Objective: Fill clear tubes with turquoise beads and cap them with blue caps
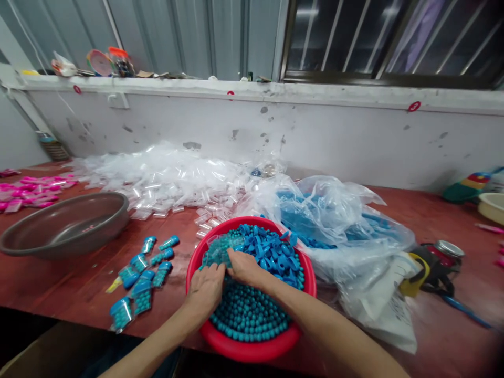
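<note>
A red basin (252,350) at the table's front edge holds round teal beads (252,312), a heap of blue plastic caps (273,252) and several clear plastic cases (224,247). Both hands are inside it, close together over the beads. My left hand (207,289) has its fingers curled down by the cases. Touching or nearly touching it, my right hand (246,269) is closed, thumb and fingers pinched. Whatever lies between the fingers of either hand is too small or hidden to name. Several bead-filled cases with blue caps (140,287) lie left of the basin.
A grey-brown basin (114,223) stands left, with pink pieces (29,190) behind it. Clear empty cases (165,176) are piled along the wall. A plastic bag of blue caps (318,215) sits behind and right. Beyond it lies a jar with a metal lid (449,251).
</note>
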The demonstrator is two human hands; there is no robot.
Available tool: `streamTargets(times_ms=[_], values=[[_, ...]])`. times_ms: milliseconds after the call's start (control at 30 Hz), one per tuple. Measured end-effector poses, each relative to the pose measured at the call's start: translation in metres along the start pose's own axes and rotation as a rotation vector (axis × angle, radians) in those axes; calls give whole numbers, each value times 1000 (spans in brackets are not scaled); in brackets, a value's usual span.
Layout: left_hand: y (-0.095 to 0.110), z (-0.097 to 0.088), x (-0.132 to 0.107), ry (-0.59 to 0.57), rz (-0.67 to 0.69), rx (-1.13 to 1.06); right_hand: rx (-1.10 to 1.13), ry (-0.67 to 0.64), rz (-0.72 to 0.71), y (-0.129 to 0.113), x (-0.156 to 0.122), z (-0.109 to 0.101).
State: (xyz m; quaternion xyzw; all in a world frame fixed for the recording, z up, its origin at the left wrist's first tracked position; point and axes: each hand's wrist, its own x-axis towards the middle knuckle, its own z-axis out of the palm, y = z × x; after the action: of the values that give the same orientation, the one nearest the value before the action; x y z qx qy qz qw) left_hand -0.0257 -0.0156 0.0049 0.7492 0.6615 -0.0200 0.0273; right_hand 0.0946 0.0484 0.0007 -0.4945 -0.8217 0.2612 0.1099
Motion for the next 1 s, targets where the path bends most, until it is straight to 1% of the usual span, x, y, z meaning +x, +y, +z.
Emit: streamTargets(times_ms=[67, 100, 200, 233, 300, 367, 400, 433, 500, 533, 600, 633, 700, 733, 767, 800, 900, 933, 967, 1000], values=[[-1, -2, 2, 8, 5, -87, 81, 16, 21, 12, 0, -4], [-2, -5, 3, 37, -1, -161, 127, 30, 34, 17, -2, -6], [-1, -10, 6, 137, -53, -474, 271, 82, 76, 25, -12, -14], [1, -11, 8, 135, -56, -599, 318, 97, 90, 24, -16, -17], [5, -11, 11, 60, -41, -841, 400, 114, 111, 20, -23, -19], [10, -9, 15, -12, -6, -1009, 462, 124, 125, 15, -30, -22], [12, -7, 16, -27, 11, -1057, 481, 131, 123, 13, -34, -23], [14, -5, 16, -28, 35, -1085, 488, 136, 105, 12, -39, -25], [16, -2, 15, -30, 99, -1128, 469, 142, 19, 12, -49, -27], [16, -1, 14, -54, 121, -1154, 455, 154, -30, 13, -54, -28], [17, 1, 11, -168, 138, -1215, 461, 186, -77, 16, -64, -26], [18, 0, 9, -246, 143, -1245, 505, 183, -53, 17, -68, -24], [20, -2, 6, -394, 174, -1299, 657, 128, 42, 20, -74, -18], [21, -4, 5, -448, 196, -1317, 743, 90, 90, 22, -75, -15], [22, -8, 4, -471, 217, -1323, 821, 64, 132, 23, -76, -12], [23, -12, 4, -452, 230, -1313, 882, 63, 165, 24, -76, -11], [22, -23, 8, -280, 252, -1218, 948, 154, 199, 29, -76, -12], [22, -26, 10, -267, 261, -1190, 958, 157, 191, 30, -75, -15], [22, -28, 12, -304, 272, -1169, 972, 123, 178, 31, -75, -18], [22, -29, 13, -374, 276, -1155, 986, 55, 165, 32, -75, -22]])
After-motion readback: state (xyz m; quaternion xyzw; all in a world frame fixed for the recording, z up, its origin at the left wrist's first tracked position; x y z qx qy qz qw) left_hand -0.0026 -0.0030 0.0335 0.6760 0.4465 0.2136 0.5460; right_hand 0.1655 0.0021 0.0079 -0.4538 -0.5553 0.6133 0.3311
